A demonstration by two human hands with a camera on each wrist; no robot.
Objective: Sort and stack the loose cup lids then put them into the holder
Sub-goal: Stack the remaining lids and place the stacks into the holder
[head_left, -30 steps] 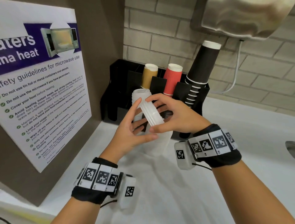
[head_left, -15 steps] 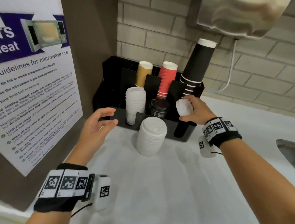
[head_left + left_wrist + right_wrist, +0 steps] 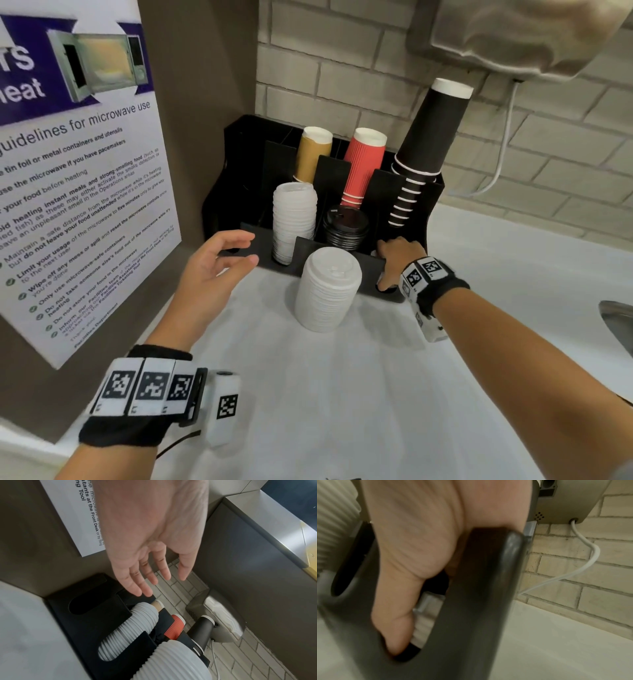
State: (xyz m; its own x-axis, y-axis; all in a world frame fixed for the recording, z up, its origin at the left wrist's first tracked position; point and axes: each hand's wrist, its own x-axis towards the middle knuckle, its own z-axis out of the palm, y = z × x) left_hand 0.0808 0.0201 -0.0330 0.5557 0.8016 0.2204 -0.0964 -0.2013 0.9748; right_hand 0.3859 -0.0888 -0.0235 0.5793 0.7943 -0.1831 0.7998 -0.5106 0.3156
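A black holder [image 3: 306, 249] stands against the brick wall, with paper cups in its back slots. Its front slots hold a tall white lid stack [image 3: 294, 219] and black lids [image 3: 346, 226]. A wider stack of white lids [image 3: 327, 291] stands on the counter just before it. My right hand [image 3: 390, 265] reaches into the holder's right front slot. In the right wrist view its thumb [image 3: 397, 622] pinches a small white lid stack [image 3: 425, 615] through the slot's cutout in the holder [image 3: 471, 601]. My left hand [image 3: 245, 249] hovers empty at the holder's left front corner, fingers [image 3: 147, 574] spread.
A microwave notice [image 3: 78, 212] covers the brown panel on the left. A metal dispenser [image 3: 513, 37] with a white cable hangs on the wall above right. A sink rim [image 3: 616, 318] shows at the right edge. The white counter [image 3: 342, 394] spreads in front.
One second ago both hands held the small lid stack. The right hand then carried it alone to the holder and lowered it into the right front slot. The left hand let go.
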